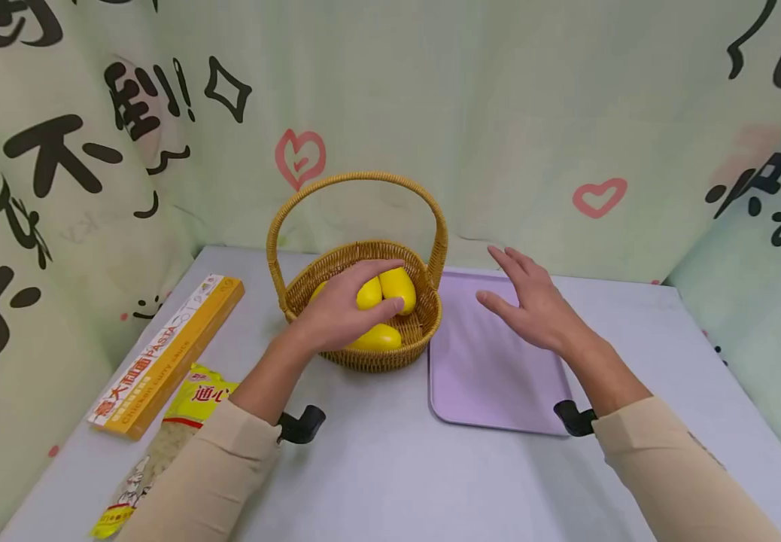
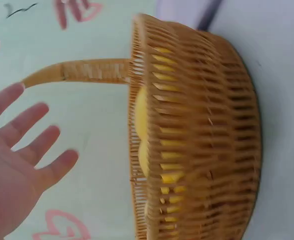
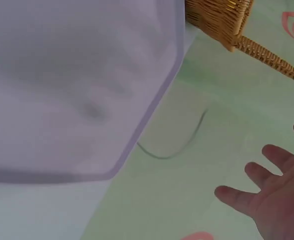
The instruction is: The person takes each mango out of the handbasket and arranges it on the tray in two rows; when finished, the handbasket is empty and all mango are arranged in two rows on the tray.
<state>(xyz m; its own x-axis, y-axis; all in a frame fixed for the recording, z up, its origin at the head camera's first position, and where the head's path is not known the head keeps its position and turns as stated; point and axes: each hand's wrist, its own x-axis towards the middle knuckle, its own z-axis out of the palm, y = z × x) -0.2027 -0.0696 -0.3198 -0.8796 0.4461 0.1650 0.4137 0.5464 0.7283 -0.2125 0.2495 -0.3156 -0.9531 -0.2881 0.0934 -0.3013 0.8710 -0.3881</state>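
Observation:
My left hand [image 1: 344, 307] hovers above a round wicker basket [image 1: 370, 363], its fingers extended and apart with nothing in them. Inside the basket lie several smooth yellow fruits [image 1: 399, 292], partly hidden behind that hand. The basket's tall arched handle [image 1: 363, 177] stands upright. In the left wrist view the same hand [image 2: 17, 165] shows spread fingers beside the basket's wall [image 2: 201, 135]. My right hand [image 1: 533, 305] is held over a flat lilac tray [image 1: 492, 376], thumb and fingers straight and holding nothing. The right wrist view shows its spread fingers [image 3: 236, 197] past the tray's edge.
To the left, an orange and white pasta box [image 1: 170, 354] lies at an angle. A yellow-ended clear bag of pasta [image 1: 167, 444] sits in front of it, partly under my left sleeve. A pale printed curtain [image 1: 519, 135] encloses the table's [image 1: 377, 467] back and sides.

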